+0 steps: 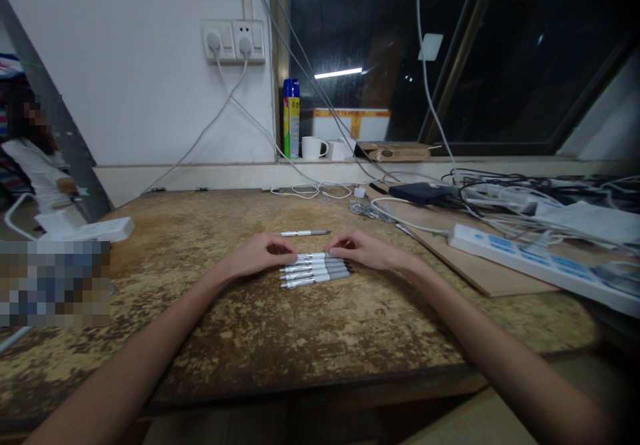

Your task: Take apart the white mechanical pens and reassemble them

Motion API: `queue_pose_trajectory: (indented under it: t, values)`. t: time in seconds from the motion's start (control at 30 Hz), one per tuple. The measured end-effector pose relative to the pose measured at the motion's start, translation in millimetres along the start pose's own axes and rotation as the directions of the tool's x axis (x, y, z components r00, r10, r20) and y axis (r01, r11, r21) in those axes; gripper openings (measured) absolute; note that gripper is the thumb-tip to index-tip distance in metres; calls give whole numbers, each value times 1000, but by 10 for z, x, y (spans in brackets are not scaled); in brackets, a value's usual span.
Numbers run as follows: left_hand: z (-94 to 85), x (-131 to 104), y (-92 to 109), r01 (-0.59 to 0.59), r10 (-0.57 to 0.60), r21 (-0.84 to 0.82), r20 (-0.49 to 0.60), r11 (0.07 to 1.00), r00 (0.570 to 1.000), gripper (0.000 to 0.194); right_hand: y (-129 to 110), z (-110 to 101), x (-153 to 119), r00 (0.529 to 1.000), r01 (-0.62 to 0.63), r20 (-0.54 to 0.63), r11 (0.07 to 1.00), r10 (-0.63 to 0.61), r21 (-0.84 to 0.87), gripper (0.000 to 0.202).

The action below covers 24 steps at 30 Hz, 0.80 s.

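Observation:
Several white-and-grey pens (315,274) lie side by side in a row on the worn wooden table (240,345). My left hand (256,254) has thumb and fingers closed at the left end of the farthest pen in the row (312,257). At that pen's grey right end, my right hand (369,250) pinches with thumb and forefinger. One more pen (303,233) lies apart, a little beyond the row and between the hands. My fingertips partly cover the ends of the pen they touch.
To the right, a white power strip (520,258) rests on a brown board (480,278) amid tangled cables (500,188). A spray can (291,118) and white mug (313,147) stand on the sill. Another person (35,145) is at far left, near a white adapter (107,229).

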State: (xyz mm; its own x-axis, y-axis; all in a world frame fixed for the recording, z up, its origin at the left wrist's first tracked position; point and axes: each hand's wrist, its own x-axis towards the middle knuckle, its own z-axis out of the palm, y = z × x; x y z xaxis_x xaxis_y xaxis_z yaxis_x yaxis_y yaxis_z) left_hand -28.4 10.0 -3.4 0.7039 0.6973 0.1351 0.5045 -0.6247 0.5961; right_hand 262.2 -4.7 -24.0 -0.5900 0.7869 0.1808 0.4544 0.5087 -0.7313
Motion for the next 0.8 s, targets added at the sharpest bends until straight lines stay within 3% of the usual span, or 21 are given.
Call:
queue_pose_trajectory:
  t: [0.8]
  values:
    - [-37,-2,32,45,-45,-3,26,999,999,35,82,77,11,998,-12,-60,999,14,32,34]
